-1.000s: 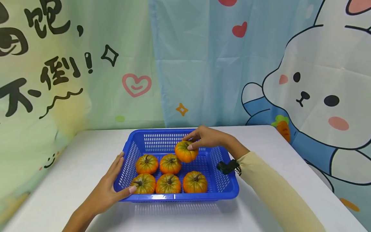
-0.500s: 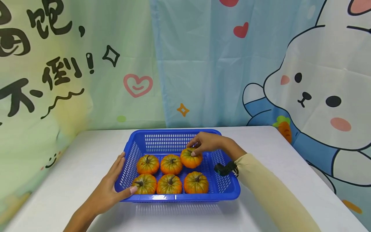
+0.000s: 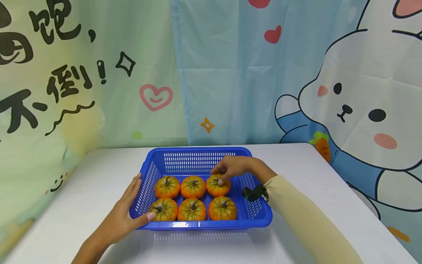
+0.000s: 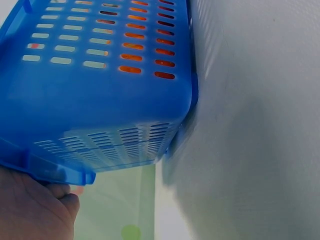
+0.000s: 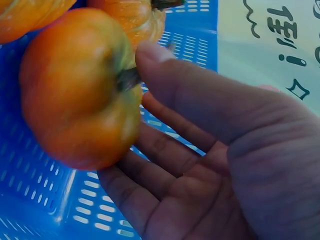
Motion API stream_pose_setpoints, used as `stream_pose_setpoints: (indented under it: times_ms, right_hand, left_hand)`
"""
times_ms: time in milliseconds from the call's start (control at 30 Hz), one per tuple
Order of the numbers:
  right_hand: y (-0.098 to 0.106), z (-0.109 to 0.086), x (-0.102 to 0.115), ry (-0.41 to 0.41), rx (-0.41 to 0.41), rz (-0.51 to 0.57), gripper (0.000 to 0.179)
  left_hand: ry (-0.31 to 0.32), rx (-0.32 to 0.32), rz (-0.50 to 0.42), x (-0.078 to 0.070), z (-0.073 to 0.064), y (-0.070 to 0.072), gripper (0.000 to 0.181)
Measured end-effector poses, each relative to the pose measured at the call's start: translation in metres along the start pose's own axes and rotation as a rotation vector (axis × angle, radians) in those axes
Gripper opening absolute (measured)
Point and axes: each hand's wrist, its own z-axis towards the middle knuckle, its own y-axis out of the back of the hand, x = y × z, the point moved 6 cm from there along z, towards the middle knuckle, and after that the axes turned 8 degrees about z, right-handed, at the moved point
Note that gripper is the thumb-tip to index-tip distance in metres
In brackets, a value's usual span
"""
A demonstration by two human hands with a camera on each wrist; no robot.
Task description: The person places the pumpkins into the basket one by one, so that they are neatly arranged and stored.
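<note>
A blue plastic basket [image 3: 237, 223] stands on the white table, with small orange-green pumpkins in two rows inside. My right hand [image 3: 235, 165] holds the back row's right pumpkin [image 3: 218, 185], low in the basket. In the right wrist view the thumb [image 5: 165, 75] lies by that pumpkin's stem and the fingers reach round its side. At the basket's left side, my left hand [image 3: 123, 216] holds the rim, thumb over the front left corner beside a pumpkin [image 3: 163, 209]. The left wrist view shows the basket's slotted wall [image 4: 90, 95] and only part of that hand.
Other pumpkins sit close by: a stemmed one [image 3: 222, 209] in front of the held one and another [image 3: 193, 187] to its left. White table [image 3: 296, 157] surrounds the basket. A printed curtain [image 3: 224, 91] hangs behind. A dark wrist device [image 3: 254, 193] is on the right wrist.
My right hand has lowered its pumpkin, moving slightly right, from above the basket floor into line with the back row. The left hand and basket have stayed in place.
</note>
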Motion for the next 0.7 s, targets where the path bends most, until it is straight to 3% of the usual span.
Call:
stream_pose_setpoints:
  times_ms: [367, 700]
  right_hand:
    - [0.005, -0.009, 0.006, 0.014, -0.051, 0.057, 0.063]
    - [0.034, -0.037, 0.010, 0.069, -0.291, 0.064, 0.055]
  left_hand:
    - [-0.001, 0.002, -0.004, 0.000, 0.000, -0.001, 0.098]
    - [-0.014, 0.003, 0.003, -0.001, 0.001, 0.004, 0.098]
